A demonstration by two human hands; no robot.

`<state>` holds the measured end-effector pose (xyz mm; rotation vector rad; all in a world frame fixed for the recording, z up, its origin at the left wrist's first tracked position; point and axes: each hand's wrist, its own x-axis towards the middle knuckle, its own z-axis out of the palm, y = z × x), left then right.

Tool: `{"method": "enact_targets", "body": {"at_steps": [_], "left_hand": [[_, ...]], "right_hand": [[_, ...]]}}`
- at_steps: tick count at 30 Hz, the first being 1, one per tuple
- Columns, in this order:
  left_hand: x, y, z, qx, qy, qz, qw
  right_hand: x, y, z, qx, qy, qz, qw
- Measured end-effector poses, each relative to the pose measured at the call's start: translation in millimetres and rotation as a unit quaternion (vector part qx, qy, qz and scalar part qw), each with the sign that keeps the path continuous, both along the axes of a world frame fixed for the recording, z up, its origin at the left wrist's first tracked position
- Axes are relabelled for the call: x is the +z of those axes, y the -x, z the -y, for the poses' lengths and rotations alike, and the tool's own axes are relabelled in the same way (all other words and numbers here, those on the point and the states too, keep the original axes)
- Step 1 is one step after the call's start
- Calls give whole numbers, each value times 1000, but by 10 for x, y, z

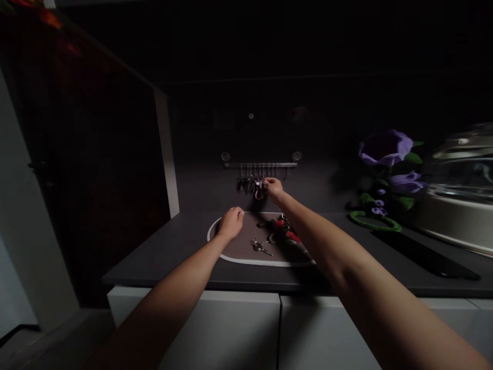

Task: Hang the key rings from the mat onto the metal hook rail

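Note:
My right hand (273, 188) reaches up to the metal hook rail (262, 165) on the back wall. Its fingers are pinched at the hooks, on what looks like a key (263, 183). Just left of it, several bunches of keys (248, 182) and a pink loop (258, 193) hang from the rail. My left hand (231, 222) is closed low over the left part of the white-edged mat (239, 252); whatever its fingers hold is hidden. A loose set of keys (261, 247) lies on the mat between my arms, beside red items with keys (285, 226).
Purple artificial flowers (387, 149) with a green ring base (373, 221) stand to the right. Near them are a flat black object (425, 253) and a large clear-topped appliance (460, 190). White cabinet fronts (231, 329) sit below the dark counter (162, 257).

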<state>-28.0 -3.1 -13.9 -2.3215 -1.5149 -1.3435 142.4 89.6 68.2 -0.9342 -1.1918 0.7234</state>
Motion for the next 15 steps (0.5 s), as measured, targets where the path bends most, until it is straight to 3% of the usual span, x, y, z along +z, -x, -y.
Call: {"method": "enact_targets", "body": {"at_steps": [9,15], "left_hand": [[-18,9,1,-14,-1,12,1000],[22,-10,79,-35,21,55,998]], "right_hand": [[33,-19,225,-16,23,6,1000],[83,-20,453,21,33,19,999]]}}
